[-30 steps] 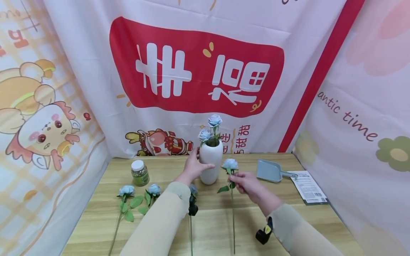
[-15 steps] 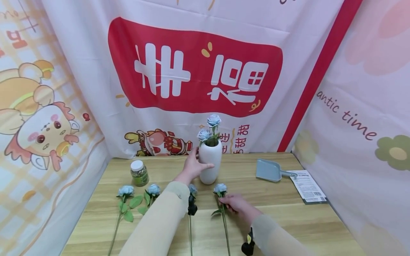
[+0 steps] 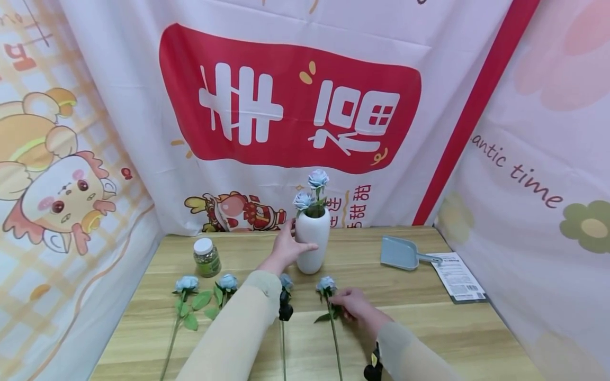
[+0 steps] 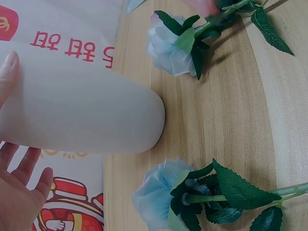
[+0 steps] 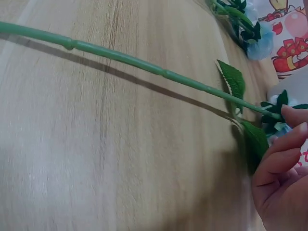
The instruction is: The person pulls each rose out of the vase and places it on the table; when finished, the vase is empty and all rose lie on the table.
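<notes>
R hand (image 3: pixel 357 304) is sitting just R of the held rose (image 3: pixel 326 284), i.e. rose is lying directly off the fingertips, to their L. Thumb (image 5: pixel 294 114) + index are apparently pinching the stem (image 5: pixel 118 58) right under the bloom (image 4: pixel 169 44); the other fingers are curling below, partly cut off in the R wrist view.

Long axis: stem is running from the bloom back twd the person, near end angling slightly R. It's lying roughly flat, w/ a shadow showing alongside; can't tell how much is actually touching the table (image 3: pixel 457 323). Bloom is pointing away from the person, sitting just short of the vase (image 3: pixel 312 238) base & a bit to its R, not touching.

Vase is standing upright, so its axis is running approx perpendicular to the stem's; its mouth is facing up, well above the bloom. L hand (image 3: pixel 286 251) is gripping the vase from its L, thumb across the front, fingers spreading round the far side.

R hand is clearly being the nearer one to the held rose; L is being nearer the loose rose (image 3: pixel 286 282) by its sleeve.
</notes>
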Demonstrator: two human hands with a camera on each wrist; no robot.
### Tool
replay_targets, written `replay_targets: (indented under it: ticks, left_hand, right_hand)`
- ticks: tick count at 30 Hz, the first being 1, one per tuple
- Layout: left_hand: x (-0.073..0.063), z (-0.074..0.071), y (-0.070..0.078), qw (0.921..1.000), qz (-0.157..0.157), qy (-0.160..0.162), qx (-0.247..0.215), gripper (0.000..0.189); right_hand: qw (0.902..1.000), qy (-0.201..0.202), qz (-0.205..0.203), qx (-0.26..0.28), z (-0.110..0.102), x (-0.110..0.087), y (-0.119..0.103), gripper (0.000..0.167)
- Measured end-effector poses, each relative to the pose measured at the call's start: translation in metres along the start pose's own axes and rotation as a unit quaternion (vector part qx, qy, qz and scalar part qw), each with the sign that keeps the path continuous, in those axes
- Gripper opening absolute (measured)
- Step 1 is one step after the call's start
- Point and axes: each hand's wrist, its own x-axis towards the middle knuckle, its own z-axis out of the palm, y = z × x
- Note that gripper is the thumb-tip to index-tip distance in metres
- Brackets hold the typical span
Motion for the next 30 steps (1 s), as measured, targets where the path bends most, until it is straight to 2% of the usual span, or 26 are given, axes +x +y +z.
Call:
replay_targets:
  ticks: [3,7,11,15,18,20,22,25,28,30]
  left_hand:
    - [-0.002,0.0,0.001,1.0,0.001,0.0,-0.001,0.1]
    - [-0.003,0.0,0.002,1.0,0.004,0.002,0.0,0.1]
    - [-0.003,-0.001,0.004,1.0,0.007,0.001,0.002,0.099]
    - [-0.004,-0.002,0.005,1.0,0.005,0.001,0.001,0.1]
    - [-0.004,-0.001,0.006,1.0,0.004,0.001,0.001,0.101]
    - [-0.004,-0.001,0.005,1.0,0.003,0.001,0.002,0.102]
    - [-0.004,-0.002,0.005,1.0,0.003,0.0,0.003,0.102]
    - [-0.004,-0.003,0.005,1.0,0.004,-0.002,0.004,0.102]
    - [-0.004,-0.004,0.006,1.0,0.007,-0.005,0.003,0.1]
    - [-0.004,-0.003,0.006,0.9999,0.009,-0.006,0.002,0.099]
  right_hand:
    - [0.9997,0.021,-0.003,-0.013,-0.006,0.0,-0.007,0.022]
    - [0.9997,0.022,0.009,-0.005,-0.021,0.005,-0.03,0.024]
    - [0.9988,0.037,0.002,0.033,-0.038,0.015,-0.072,0.025]
    - [0.9928,0.08,-0.043,0.078,-0.048,0.031,-0.121,0.021]
    - [0.986,0.104,-0.08,0.103,-0.05,0.039,-0.156,0.027]
    - [0.9851,0.106,-0.088,0.103,-0.05,0.043,-0.176,0.035]
    - [0.9885,0.089,-0.077,0.094,-0.049,0.044,-0.192,0.041]
    - [0.9927,0.034,-0.07,0.092,-0.046,0.047,-0.208,0.048]
    - [0.9908,-0.031,-0.085,0.101,-0.04,0.049,-0.216,0.052]
    - [0.9875,-0.057,-0.108,0.099,-0.035,0.05,-0.219,0.051]
